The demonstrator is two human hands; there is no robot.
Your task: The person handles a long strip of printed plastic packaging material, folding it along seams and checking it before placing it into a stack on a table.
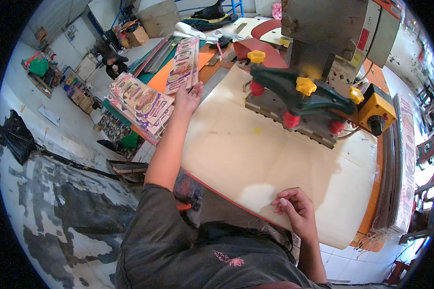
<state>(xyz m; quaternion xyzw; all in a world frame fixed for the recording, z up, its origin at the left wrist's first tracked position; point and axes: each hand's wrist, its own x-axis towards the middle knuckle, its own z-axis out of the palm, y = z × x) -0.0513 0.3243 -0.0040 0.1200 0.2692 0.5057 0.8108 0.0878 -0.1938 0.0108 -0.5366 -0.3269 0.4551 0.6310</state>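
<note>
My left hand [189, 99] reaches far left across the table, palm turned up and fingers stretched out. Its fingertips meet the near edge of a stack of printed cardboard strips [182, 65]. To the left of that forearm lies a second, fanned-out pile of printed strips [142, 102]. My right hand [296, 210] hovers over the near edge of the cream sheet [255, 159] covering the tabletop. Its fingers are loosely curled in toward the thumb, with nothing visible in them. Ahead of it stands a press with a dark green clamp frame [296, 89] and yellow knobs.
A yellow control box [377, 110] with a black dial sits at the press's right side. Bundled printed boards [404, 168] stand along the table's right edge. Orange card [165, 77] lies under the left strips. Another person [115, 65] is in the background at left.
</note>
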